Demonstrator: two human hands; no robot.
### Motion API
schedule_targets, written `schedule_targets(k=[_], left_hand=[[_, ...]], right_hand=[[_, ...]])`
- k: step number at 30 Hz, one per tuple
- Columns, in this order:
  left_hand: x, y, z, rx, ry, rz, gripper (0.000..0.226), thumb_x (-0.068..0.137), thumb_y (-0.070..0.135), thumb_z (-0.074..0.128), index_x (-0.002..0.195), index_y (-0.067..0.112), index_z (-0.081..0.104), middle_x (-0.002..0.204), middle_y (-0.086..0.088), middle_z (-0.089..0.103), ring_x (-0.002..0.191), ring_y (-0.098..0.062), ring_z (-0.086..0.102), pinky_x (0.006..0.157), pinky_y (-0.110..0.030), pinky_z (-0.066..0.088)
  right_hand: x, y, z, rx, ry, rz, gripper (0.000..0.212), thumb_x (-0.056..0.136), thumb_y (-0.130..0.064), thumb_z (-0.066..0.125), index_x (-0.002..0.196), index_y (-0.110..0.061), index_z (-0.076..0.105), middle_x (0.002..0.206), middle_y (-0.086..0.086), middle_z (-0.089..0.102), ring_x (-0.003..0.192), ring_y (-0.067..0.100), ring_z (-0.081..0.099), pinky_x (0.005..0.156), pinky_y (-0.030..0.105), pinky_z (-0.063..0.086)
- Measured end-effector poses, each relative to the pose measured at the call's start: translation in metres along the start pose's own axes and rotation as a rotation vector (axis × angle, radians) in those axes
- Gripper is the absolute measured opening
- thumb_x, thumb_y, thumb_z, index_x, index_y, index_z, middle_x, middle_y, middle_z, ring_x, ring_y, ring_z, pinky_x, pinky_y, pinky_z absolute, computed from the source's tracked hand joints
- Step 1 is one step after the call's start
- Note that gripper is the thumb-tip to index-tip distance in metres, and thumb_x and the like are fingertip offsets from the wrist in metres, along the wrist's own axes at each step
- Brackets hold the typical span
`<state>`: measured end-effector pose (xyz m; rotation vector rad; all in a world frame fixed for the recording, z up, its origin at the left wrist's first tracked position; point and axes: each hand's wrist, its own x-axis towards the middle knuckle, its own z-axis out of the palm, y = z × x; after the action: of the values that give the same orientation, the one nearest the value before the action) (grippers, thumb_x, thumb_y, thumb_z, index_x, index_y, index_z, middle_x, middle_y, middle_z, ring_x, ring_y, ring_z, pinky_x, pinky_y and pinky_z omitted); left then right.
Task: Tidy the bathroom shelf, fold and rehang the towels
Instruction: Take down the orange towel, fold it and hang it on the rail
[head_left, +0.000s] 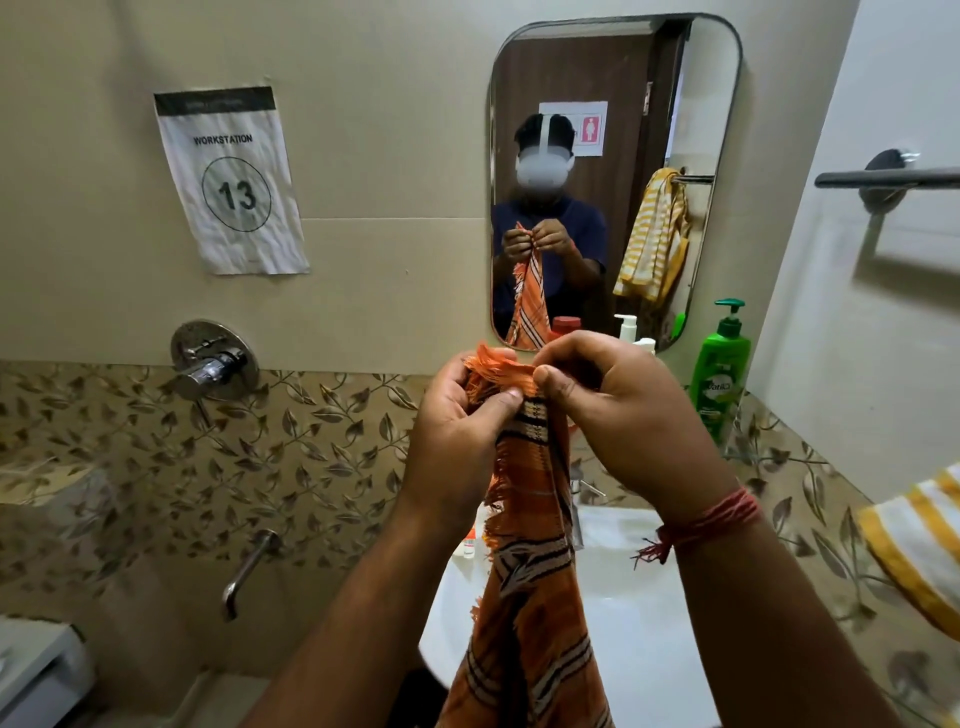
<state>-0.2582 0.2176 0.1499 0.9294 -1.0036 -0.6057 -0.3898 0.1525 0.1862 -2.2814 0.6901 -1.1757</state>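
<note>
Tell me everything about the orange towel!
The orange towel looks like thin woven cloth with black and cream stripes and a frayed fringe. It hangs bunched over the white sink. The left hand and right hand pinch its top edge close together. The mirror reflects it.

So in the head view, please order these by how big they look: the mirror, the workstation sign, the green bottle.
1. mirror
2. sign
3. green bottle

This is apparent size only; all three stand at about the same distance, at the wall.
</note>
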Motion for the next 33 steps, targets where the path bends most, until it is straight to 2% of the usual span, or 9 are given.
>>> schedule_targets(k=[3, 9, 15, 18, 20, 24, 28, 30, 33], left_hand=[[0.001, -0.003, 0.000, -0.038, -0.017, -0.059, 0.021, 0.097, 0.000, 0.055, 0.106, 0.015, 0.067, 0.093, -0.003, 0.074, 0.091, -0.024, 0.072, 0.076, -0.034, 0.058], [0.004, -0.003, 0.004, -0.252, -0.031, -0.190, 0.023, 0.103, 0.011, 0.046, 0.110, 0.003, 0.066, 0.097, -0.016, 0.074, 0.090, -0.027, 0.072, 0.071, -0.034, 0.059], [0.006, 0.002, 0.006, -0.411, -0.030, -0.308, 0.032, 0.104, 0.017, 0.040, 0.107, 0.001, 0.068, 0.093, -0.015, 0.074, 0.081, -0.023, 0.073, 0.065, -0.033, 0.060], [0.009, 0.002, 0.005, -0.409, 0.005, -0.377, 0.035, 0.104, 0.022, 0.040, 0.110, 0.001, 0.068, 0.097, -0.016, 0.073, 0.083, -0.024, 0.072, 0.068, -0.036, 0.059], [0.009, 0.002, 0.005, -0.417, 0.026, -0.416, 0.036, 0.104, 0.025, 0.040, 0.109, 0.002, 0.068, 0.097, -0.016, 0.072, 0.084, -0.025, 0.071, 0.072, -0.038, 0.058], [0.008, 0.000, 0.006, -0.402, 0.035, -0.393, 0.040, 0.104, 0.026, 0.039, 0.108, 0.001, 0.069, 0.102, -0.020, 0.071, 0.091, -0.027, 0.070, 0.077, -0.038, 0.060], [0.003, 0.003, 0.006, -0.423, -0.016, -0.358, 0.057, 0.102, 0.049, 0.043, 0.119, 0.000, 0.066, 0.115, -0.023, 0.071, 0.107, -0.034, 0.070, 0.094, -0.047, 0.055], [0.001, 0.005, 0.007, -0.369, -0.052, -0.283, 0.062, 0.094, 0.053, 0.048, 0.122, -0.001, 0.064, 0.115, -0.024, 0.071, 0.108, -0.037, 0.070, 0.095, -0.050, 0.055], [-0.001, 0.003, 0.009, -0.209, -0.091, -0.155, 0.035, 0.089, 0.033, 0.061, 0.110, 0.005, 0.067, 0.103, -0.017, 0.075, 0.100, -0.033, 0.073, 0.084, -0.044, 0.059]], right_hand=[[0.000, 0.002, 0.000, -0.018, 0.036, -0.027, 0.005, 0.094, -0.019, 0.063, 0.096, -0.019, 0.068, 0.084, -0.011, 0.066, 0.080, 0.000, 0.062, 0.066, 0.014, 0.049], [-0.005, 0.006, 0.014, -0.198, 0.278, -0.193, 0.006, 0.095, -0.017, 0.061, 0.094, -0.014, 0.066, 0.090, -0.003, 0.065, 0.083, 0.011, 0.061, 0.071, 0.030, 0.055], [-0.007, 0.013, 0.024, -0.058, 0.439, -0.261, 0.004, 0.093, -0.008, 0.064, 0.094, -0.009, 0.067, 0.095, -0.003, 0.062, 0.088, 0.010, 0.061, 0.073, 0.029, 0.057], [-0.009, 0.014, 0.028, 0.007, 0.475, -0.234, 0.003, 0.094, -0.008, 0.062, 0.095, -0.010, 0.065, 0.095, -0.006, 0.059, 0.089, 0.009, 0.060, 0.075, 0.028, 0.056], [-0.008, 0.014, 0.030, -0.002, 0.474, -0.237, 0.003, 0.094, -0.009, 0.061, 0.096, -0.010, 0.063, 0.095, -0.006, 0.057, 0.089, 0.007, 0.057, 0.077, 0.021, 0.053], [-0.005, 0.012, 0.031, -0.140, 0.407, -0.270, 0.002, 0.094, -0.008, 0.061, 0.094, -0.009, 0.062, 0.094, -0.007, 0.052, 0.084, 0.002, 0.047, 0.074, 0.008, 0.042], [-0.001, 0.013, 0.026, -0.157, 0.352, -0.241, 0.004, 0.095, -0.013, 0.062, 0.094, -0.011, 0.065, 0.098, -0.005, 0.054, 0.089, 0.009, 0.053, 0.074, 0.015, 0.047], [0.000, 0.013, 0.025, -0.147, 0.343, -0.224, 0.005, 0.094, -0.015, 0.063, 0.094, -0.010, 0.065, 0.099, -0.002, 0.055, 0.088, 0.012, 0.054, 0.073, 0.020, 0.050], [0.001, 0.011, 0.025, -0.152, 0.342, -0.215, 0.005, 0.094, -0.015, 0.062, 0.094, -0.010, 0.065, 0.098, -0.003, 0.054, 0.087, 0.010, 0.054, 0.074, 0.012, 0.046]])
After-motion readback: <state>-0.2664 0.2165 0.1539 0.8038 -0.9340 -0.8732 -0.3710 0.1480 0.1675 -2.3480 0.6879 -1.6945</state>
